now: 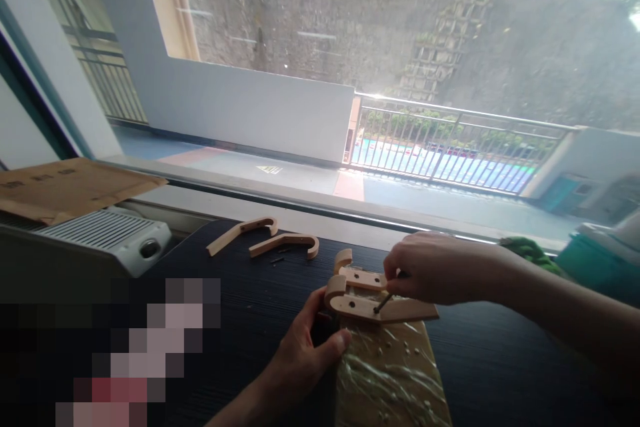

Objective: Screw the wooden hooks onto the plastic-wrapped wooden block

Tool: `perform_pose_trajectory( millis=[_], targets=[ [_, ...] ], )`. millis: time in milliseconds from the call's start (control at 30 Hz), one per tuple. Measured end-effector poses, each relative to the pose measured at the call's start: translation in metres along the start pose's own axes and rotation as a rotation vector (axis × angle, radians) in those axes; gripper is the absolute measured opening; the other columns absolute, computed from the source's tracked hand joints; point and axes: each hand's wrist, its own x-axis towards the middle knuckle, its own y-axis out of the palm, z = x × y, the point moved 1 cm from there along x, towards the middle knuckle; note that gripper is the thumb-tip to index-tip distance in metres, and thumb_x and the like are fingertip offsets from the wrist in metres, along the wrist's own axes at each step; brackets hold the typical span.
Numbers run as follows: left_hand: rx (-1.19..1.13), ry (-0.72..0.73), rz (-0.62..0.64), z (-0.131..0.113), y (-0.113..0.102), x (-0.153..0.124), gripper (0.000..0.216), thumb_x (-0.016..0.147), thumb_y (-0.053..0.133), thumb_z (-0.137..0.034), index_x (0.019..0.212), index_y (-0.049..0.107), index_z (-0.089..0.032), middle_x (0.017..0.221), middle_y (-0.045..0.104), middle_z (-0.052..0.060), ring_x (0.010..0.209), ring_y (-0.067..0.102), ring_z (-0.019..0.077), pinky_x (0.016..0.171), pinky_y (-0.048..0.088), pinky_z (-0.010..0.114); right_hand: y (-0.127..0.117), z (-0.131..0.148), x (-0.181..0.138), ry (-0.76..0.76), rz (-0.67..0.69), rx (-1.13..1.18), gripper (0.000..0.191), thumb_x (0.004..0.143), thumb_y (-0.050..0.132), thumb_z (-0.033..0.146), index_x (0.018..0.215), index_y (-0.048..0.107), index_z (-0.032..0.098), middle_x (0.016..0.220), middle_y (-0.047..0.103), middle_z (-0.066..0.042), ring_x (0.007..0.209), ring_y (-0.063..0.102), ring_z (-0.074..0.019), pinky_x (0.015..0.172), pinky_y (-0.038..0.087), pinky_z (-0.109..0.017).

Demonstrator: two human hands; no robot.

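Note:
My right hand [425, 270] is closed around a thin metal rod tool [383, 302], perhaps a hex key; its upper part is hidden by my fingers. The rod slants down to a hole in the nearer curved wooden piece [360, 309], a hook-ended strip lying across a block [390, 380] wrapped in clear plastic. Behind it lies a second hooked wooden piece [367, 278] with dark holes, partly covered by my right hand. My left hand [305, 347] grips the block's left side, thumb on the wrapping and index finger beside the nearer hook.
Two more hooked wooden pieces [243, 232] [285, 240] lie on the dark table [225, 320], with small dark screws [278, 259] beside them. A brown paper packet [75, 187] rests on a white slotted box [110, 233] at left. A window sill runs behind; a teal container [595, 257] stands right.

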Motion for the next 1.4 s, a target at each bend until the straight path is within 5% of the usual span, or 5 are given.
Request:
perform_pose_trajectory(
  millis=[200, 467, 967, 1200, 1400],
  targets=[
    [-0.015, -0.006, 0.012, 0.002, -0.001, 0.0, 0.045, 0.075, 0.057, -0.023, 0.119, 0.046, -0.02, 0.113, 0.057, 0.005, 0.099, 0.05, 0.022, 0.087, 0.039, 0.033, -0.018, 0.025, 0.009, -0.03, 0.169, -0.215, 0.016, 0.067, 0.052, 0.009, 0.068, 0.066, 0.015, 0.06, 0.057, 0.0, 0.054, 0.045, -0.0101, 0.049, 0.028, -0.024],
    [-0.008, -0.01, -0.001, 0.004, -0.001, 0.002, 0.044, 0.075, 0.057, -0.02, 0.118, 0.047, -0.021, 0.11, 0.057, 0.004, 0.099, 0.05, 0.0215, 0.088, 0.038, 0.033, -0.008, 0.005, 0.016, 0.048, 0.224, 0.013, 0.026, 0.076, 0.047, 0.033, 0.07, 0.067, 0.017, 0.061, 0.058, 0.0, 0.053, 0.045, -0.0113, 0.049, 0.031, -0.024],
    [-0.08, 0.029, 0.032, 0.006, -0.002, 0.001, 0.041, 0.076, 0.057, -0.018, 0.116, 0.049, -0.021, 0.107, 0.058, 0.004, 0.098, 0.051, 0.0206, 0.088, 0.039, 0.032, 0.004, 0.003, 0.002, -0.076, -0.07, 0.107, 0.019, 0.08, 0.045, 0.02, 0.08, 0.064, 0.021, 0.079, 0.061, 0.0, 0.066, 0.05, -0.0115, 0.057, 0.035, -0.023],
    [-0.064, 0.019, 0.024, 0.003, -0.001, 0.001, 0.042, 0.076, 0.058, -0.019, 0.116, 0.048, -0.02, 0.109, 0.057, 0.004, 0.101, 0.05, 0.0212, 0.09, 0.038, 0.033, 0.006, 0.004, 0.009, 0.186, -0.054, -0.048, 0.029, 0.081, 0.043, 0.034, 0.068, 0.063, 0.018, 0.058, 0.057, -0.002, 0.052, 0.047, -0.0129, 0.047, 0.028, -0.025],
    [-0.071, 0.029, 0.044, 0.003, -0.002, 0.0, 0.039, 0.077, 0.057, -0.018, 0.115, 0.048, -0.021, 0.105, 0.059, 0.004, 0.097, 0.052, 0.0202, 0.088, 0.04, 0.032, -0.001, 0.005, -0.003, 0.018, -0.031, 0.064, 0.015, 0.075, 0.048, 0.023, 0.082, 0.062, 0.023, 0.072, 0.061, 0.001, 0.062, 0.05, -0.0125, 0.051, 0.032, -0.023]
  ],
)
